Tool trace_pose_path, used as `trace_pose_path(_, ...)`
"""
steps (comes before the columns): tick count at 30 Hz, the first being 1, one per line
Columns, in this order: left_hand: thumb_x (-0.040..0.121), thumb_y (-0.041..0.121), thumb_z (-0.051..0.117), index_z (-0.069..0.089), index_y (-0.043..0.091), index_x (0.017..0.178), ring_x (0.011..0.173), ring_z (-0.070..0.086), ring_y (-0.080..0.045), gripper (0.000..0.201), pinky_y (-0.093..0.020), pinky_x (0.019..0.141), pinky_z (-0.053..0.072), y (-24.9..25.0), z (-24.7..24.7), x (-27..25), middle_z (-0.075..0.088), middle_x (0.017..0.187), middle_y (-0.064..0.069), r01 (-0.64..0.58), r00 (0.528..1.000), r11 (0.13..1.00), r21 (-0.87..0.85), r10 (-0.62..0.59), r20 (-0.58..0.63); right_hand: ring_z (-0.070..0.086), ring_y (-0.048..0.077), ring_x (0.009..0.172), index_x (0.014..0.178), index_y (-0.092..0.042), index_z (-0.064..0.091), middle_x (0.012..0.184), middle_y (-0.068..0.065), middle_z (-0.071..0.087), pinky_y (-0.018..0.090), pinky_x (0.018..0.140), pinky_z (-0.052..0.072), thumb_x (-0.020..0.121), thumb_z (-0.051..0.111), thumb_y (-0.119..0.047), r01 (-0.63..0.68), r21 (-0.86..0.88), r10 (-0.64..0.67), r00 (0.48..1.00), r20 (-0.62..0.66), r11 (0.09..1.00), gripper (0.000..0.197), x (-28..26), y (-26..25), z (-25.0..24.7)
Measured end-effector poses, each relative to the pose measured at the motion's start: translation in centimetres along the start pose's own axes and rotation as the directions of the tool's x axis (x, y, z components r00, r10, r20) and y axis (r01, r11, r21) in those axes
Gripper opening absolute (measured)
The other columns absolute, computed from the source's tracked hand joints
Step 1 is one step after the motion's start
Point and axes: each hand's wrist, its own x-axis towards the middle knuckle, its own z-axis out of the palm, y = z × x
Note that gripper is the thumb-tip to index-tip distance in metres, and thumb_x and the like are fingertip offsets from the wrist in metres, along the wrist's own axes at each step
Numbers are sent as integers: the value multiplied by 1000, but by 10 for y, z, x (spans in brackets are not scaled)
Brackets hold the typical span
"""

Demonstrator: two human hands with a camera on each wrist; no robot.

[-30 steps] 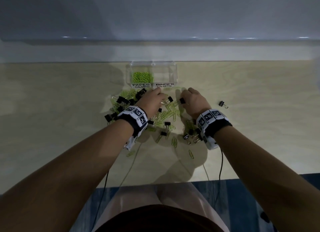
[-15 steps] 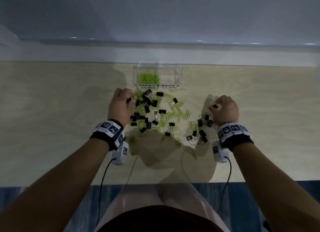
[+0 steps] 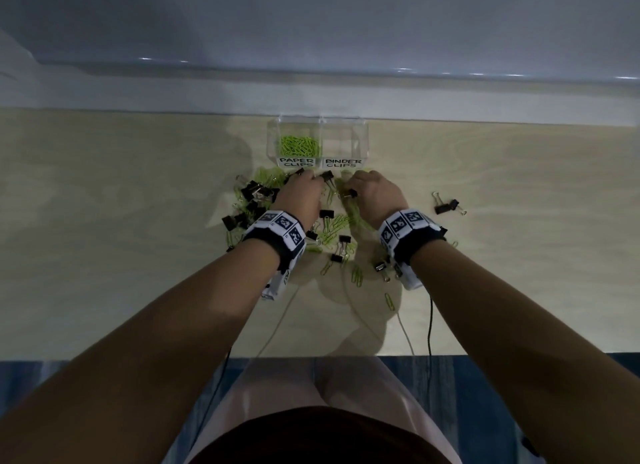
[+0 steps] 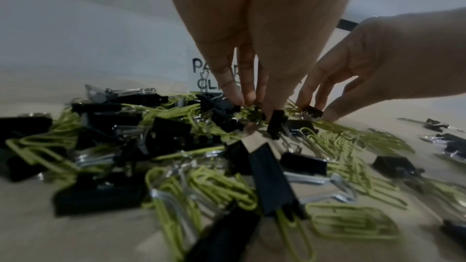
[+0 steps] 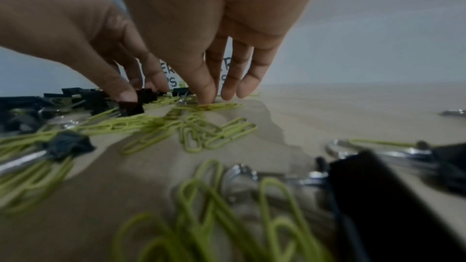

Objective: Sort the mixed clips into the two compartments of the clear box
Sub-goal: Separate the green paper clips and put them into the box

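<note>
Fingers (image 4: 237,95) of the left hand (image 3: 300,197) point down into the far edge of the pile (image 3: 294,217), tips pressed close together among black binder clips (image 4: 174,132) and green paper clips (image 4: 353,140); whether they have pinched one I cannot tell. Right-hand fingers (image 5: 206,91) also reach down, thumb and forefinger closing on a green paper clip lying flat on the surface (image 3: 104,221), the other fingers straight and loose beside them; a firm grip is not shown. The right hand (image 3: 375,195) sits just beside the left, both just in front of the box (image 3: 317,141), which stands at the far edge of the surface against a pale wall. Its left compartment carries a white label reading "PAPER CLIPS" and holds a heap of green paper clips (image 3: 299,145); the right compartment, labelled "BINDER CLIPS", looks bare, though the clear walls make that hard to judge. The mixed pile spreads from the box front back toward the wrists, thickest under and left of the left hand, with binder clips lying over and under the paper clips, so the two kinds tangle together. A stray pair of binder clips (image 3: 448,205) lies well apart to the right. Both forearms stretch forward from the lower corners, wrists bent down, each with a band (image 3: 277,235) of black-and-white square markers and a thin cable (image 3: 429,325) trailing back over the near edge.
</note>
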Motion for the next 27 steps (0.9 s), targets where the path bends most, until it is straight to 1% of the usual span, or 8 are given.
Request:
trace_pose_path(6, 91, 27, 52, 52, 13, 125, 101, 53, -19, 37, -27, 81, 45, -12, -13, -19, 55, 118, -4, -92, 991, 989, -118, 79, -103, 60, 33, 76, 97, -5, 65, 94, 13, 59, 38, 60, 54, 75, 61, 4, 74, 70, -66, 991, -116, 995, 24, -18, 8, -1)
trace_pose_path(11, 94, 26, 47, 56, 10, 108, 82, 55, -15, 23, -33, 75, 53, -52, -22, -42, 62, 98, -7, 39, 916, 926, -375, -183, -357, 63, 23, 72, 96, -5, 65, 94, 8, 63, 32, 65, 55, 80, 58, 0, 59, 286, 12, 971, -238, 956, 18, -46, 32, -7)
trace_pose_path(14, 96, 27, 41, 60, 9, 103, 87, 53, -27, 27, -42, 73, 51, -82, -16, -45, 62, 94, -12, 185, 901, 955, -230, -259, -348, 65, 19, 71, 92, -3, 68, 88, 10, 67, 25, 70, 56, 81, 61, 1, -15, 375, 137, 944, -301, 927, 14, -63, 45, -9)
trace_pose_path(17, 92, 23, 42, 64, 8, 99, 93, 51, -31, 28, -43, 77, 48, -78, -15, -39, 61, 96, -13, 115, 920, 992, -54, -127, -371, 65, 21, 69, 87, -2, 69, 83, 12, 69, 12, 68, 52, 80, 61, 2, -147, 433, 311, 888, -337, 889, 11, -75, 62, -7)
trace_pose_path(19, 91, 18, 47, 62, 9, 108, 101, 51, -27, 24, -43, 88, 47, -53, -17, -27, 60, 106, -11, -27, 953, 999, -28, 17, -303, 65, 21, 69, 84, -4, 70, 81, 11, 70, 18, 69, 54, 79, 60, 0, -244, 457, 430, 826, -364, 855, 12, -81, 74, -7)
trace_pose_path(22, 89, 3, 49, 52, 11, 129, 121, 45, -24, 41, -37, 106, 38, -17, -13, -7, 53, 130, -7, -215, 970, 977, 11, 215, -111, 65, 27, 70, 84, -1, 70, 83, 16, 69, 31, 68, 55, 78, 59, 1, -299, 450, 496, 759, -423, 842, 13, -86, 84, -6)
trace_pose_path(25, 82, -11, 47, 38, 13, 140, 135, 32, -24, 64, -37, 112, 32, -3, -8, 9, 38, 146, -5, -272, 962, 957, 98, 271, 28, 61, 29, 76, 86, -1, 69, 90, 16, 64, 35, 65, 54, 77, 59, 2, -286, 329, 416, 787, -456, 900, 14, -88, 73, -4)
trace_pose_path(27, 81, -11, 47, 37, 12, 141, 135, 31, -26, 65, -41, 109, 36, -2, -7, 14, 35, 147, -6, -273, 962, 950, 153, 266, 69, 59, 29, 82, 86, -4, 69, 93, 13, 63, 32, 68, 52, 74, 58, 6, -202, 257, 300, 845, -442, 945, 19, -88, 50, -3)
